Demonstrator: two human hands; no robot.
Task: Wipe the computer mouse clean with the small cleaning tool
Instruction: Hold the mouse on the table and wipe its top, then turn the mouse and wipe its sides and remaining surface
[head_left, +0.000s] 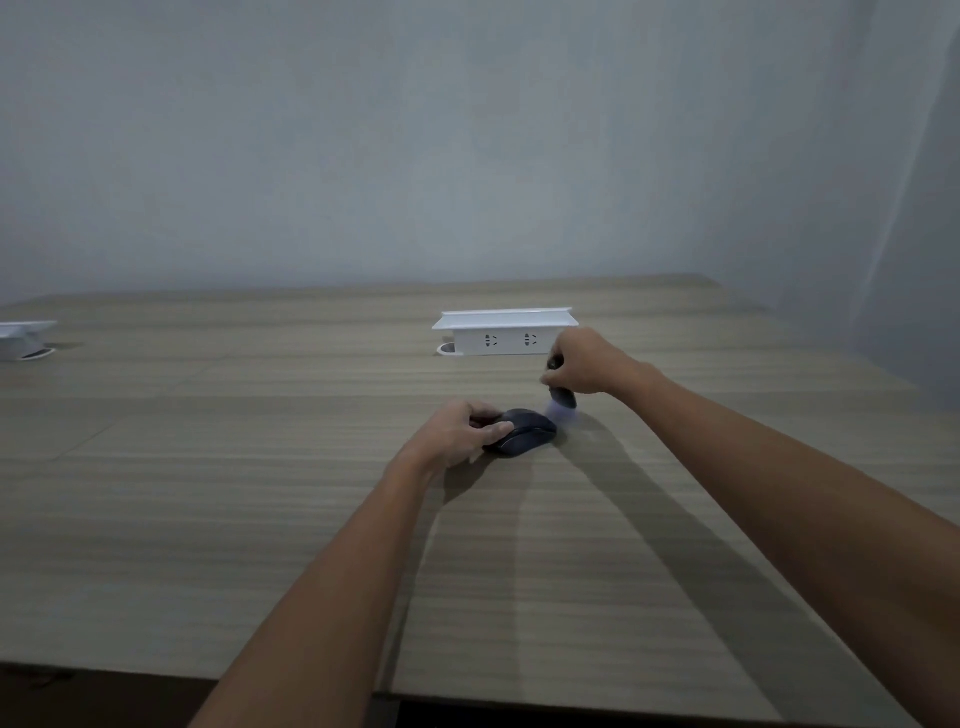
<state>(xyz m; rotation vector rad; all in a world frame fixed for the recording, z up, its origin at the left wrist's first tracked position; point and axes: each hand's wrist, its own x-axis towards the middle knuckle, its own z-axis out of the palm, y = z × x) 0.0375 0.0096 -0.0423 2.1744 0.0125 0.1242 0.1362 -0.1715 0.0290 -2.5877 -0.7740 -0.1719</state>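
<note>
In front of the white socket box (506, 332) that rises from a wood-grain desk (260, 467), a person works on a dark computer mouse (522, 432) with both bare arms stretched forward. The desk fills the lower half of the view and meets a pale grey wall (467, 130) behind the socket box. A second white box (23, 338), partly cut off by the frame, stands on the desk far to the left of the socket box.

The mouse lies flat on the desk just in front of the socket box, a little toward the viewer. The left hand (460, 434) grips it from its left side, fingers curled over the top edge and thumb (496, 430) pressed along the near flank, closed firmly on the shell. The right hand (582, 364) hovers between the socket box and the mouse, its fingers pinched together around the small cleaning tool (562, 397), a dark stubby handle pointing downward. The tool's pale tip sits at the mouse's right end; motion blur makes it impossible to say whether it actually touches. Long shadows of both forearms fall across the desk on the viewer's side of the mouse.
</note>
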